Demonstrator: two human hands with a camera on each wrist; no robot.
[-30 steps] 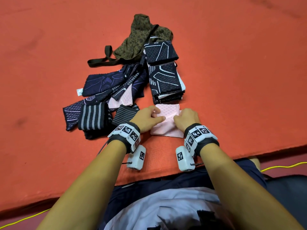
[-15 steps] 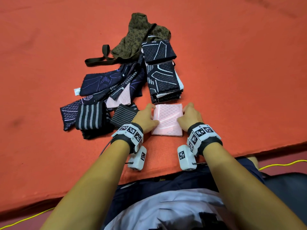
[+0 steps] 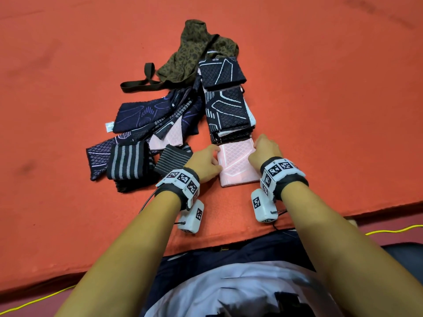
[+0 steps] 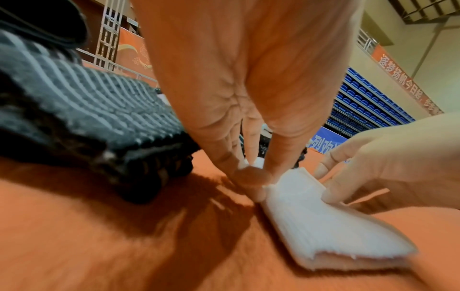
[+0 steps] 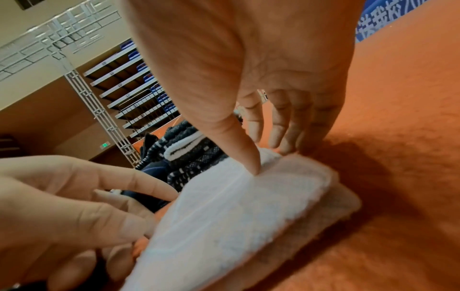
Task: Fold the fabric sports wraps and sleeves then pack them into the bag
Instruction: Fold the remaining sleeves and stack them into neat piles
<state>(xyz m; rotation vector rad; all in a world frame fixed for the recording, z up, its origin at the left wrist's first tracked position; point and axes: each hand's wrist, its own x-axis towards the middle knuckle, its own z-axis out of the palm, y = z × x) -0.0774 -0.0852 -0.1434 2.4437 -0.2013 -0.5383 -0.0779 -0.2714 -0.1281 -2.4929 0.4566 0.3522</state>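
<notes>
A folded pink sleeve (image 3: 237,165) lies on the orange mat just in front of a stack of folded dark patterned sleeves (image 3: 227,113). My left hand (image 3: 207,163) pinches its left edge, thumb and fingers at the near corner of the sleeve (image 4: 311,226). My right hand (image 3: 263,151) grips the right edge, with the thumb pressed on top of the sleeve (image 5: 236,216) and the fingers down along its far side. The olive leopard-print bag (image 3: 196,51) lies crumpled behind the stack, its strap trailing left.
A loose pile of unfolded dark sleeves (image 3: 146,120) with another pink one (image 3: 174,136) lies left of the stack. Two striped wraps (image 3: 128,161) (image 3: 171,159) sit beside my left hand. The mat's edge (image 3: 343,211) runs close to my body.
The pink sleeve has been folded into a neat rectangle and slid forward against the dark stack. Both hands moved forward with it, now holding its sides.
</notes>
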